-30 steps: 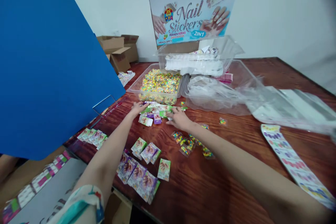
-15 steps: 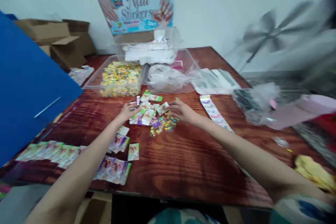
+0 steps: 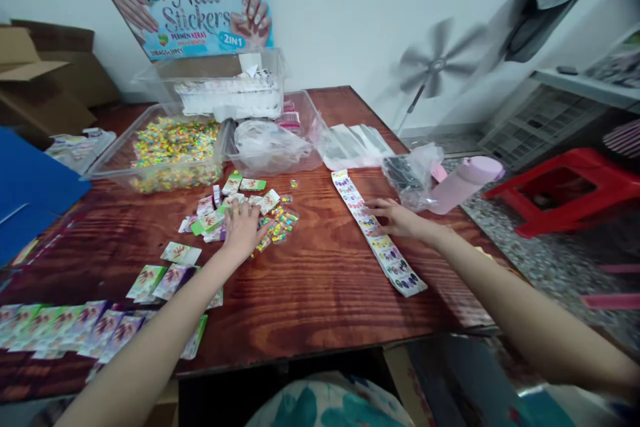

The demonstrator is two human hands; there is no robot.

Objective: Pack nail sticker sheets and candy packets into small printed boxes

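Note:
My left hand (image 3: 243,230) lies flat, fingers spread, on a loose pile of small green and purple packets (image 3: 223,205) and clear bags of coloured candy (image 3: 278,223) in the middle of the wooden table (image 3: 320,280). My right hand (image 3: 396,217) rests open on a long strip of nail stickers (image 3: 376,240) that runs diagonally across the table's right side. Neither hand holds anything. More packets (image 3: 160,278) lie in rows toward the near left edge.
A clear tub of coloured candy (image 3: 173,150) and a tub of plastic bags (image 3: 273,140) stand at the back, under a "Nail Stickers" display box (image 3: 195,3). A blue board (image 3: 30,187) is at left. A pink bottle (image 3: 463,180), fan (image 3: 435,67) and red stool (image 3: 570,190) are right.
The view has swung right. My right hand left the packet pile and moved right onto the sticker strip. My left hand shifted onto the middle of the pile.

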